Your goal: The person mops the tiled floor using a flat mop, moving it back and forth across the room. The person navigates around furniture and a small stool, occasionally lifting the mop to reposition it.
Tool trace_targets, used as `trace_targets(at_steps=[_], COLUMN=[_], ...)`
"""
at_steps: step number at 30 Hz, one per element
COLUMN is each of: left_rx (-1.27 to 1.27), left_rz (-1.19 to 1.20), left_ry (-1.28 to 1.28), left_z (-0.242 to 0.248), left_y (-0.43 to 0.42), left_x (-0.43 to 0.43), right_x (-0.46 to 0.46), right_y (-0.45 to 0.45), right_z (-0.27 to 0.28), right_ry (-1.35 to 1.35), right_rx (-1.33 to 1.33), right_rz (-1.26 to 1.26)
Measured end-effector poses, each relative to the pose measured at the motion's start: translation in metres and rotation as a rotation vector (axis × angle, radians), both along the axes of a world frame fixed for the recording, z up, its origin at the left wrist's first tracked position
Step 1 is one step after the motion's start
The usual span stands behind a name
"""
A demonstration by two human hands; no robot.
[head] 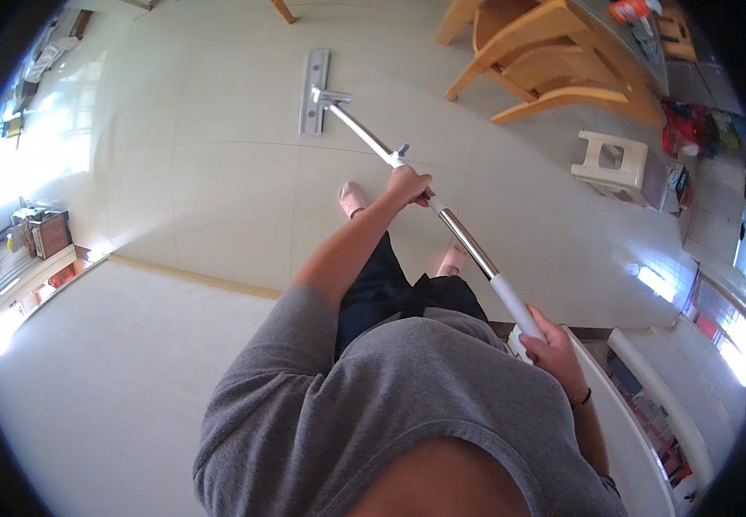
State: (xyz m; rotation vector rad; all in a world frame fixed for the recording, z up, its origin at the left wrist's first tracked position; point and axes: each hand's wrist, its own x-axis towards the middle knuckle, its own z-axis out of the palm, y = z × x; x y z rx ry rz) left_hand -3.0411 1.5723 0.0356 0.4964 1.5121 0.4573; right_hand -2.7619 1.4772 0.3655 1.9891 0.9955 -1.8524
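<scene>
A flat mop with a metal and white pole (468,240) runs slantwise across the view in front of my body. My left hand (408,185) is wrapped around the pole's middle, just below a small clamp lever (401,152). Lower down, my right hand (549,344) grips the white end of the handle near my waist. The grey rectangular mop head (313,116) lies on the pale tiled floor (231,103), ahead and to the left of my feet. Its hinged joint (329,97) links it to the pole.
Wooden chairs (541,58) stand at the upper right. Below them is a cream plastic stool (612,169). A white wall (134,362) with a wooden edge strip fills the lower left. White shelving (660,400) holds various items at the lower right. A wooden leg (284,10) shows at the top.
</scene>
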Motion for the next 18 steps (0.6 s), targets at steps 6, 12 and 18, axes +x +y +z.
trace_targets(at_steps=[6, 12, 18], left_rx=[-0.021, -0.035, -0.142], left_rz=[-0.371, -0.542, -0.424], left_ry=[0.091, 0.037, -0.039], left_z=[-0.021, -0.003, 0.042], left_y=[-0.046, -0.142, -0.193], left_x=[0.143, 0.280, 0.360], right_x=[0.124, 0.226, 0.306], right_y=[-0.104, -0.161, -0.207], right_z=[-0.020, 0.047, 0.079], right_ry=[0.088, 0.086, 0.030], right_rx=[0.170, 0.019, -0.069], right_rz=[0.128, -0.175, -0.257])
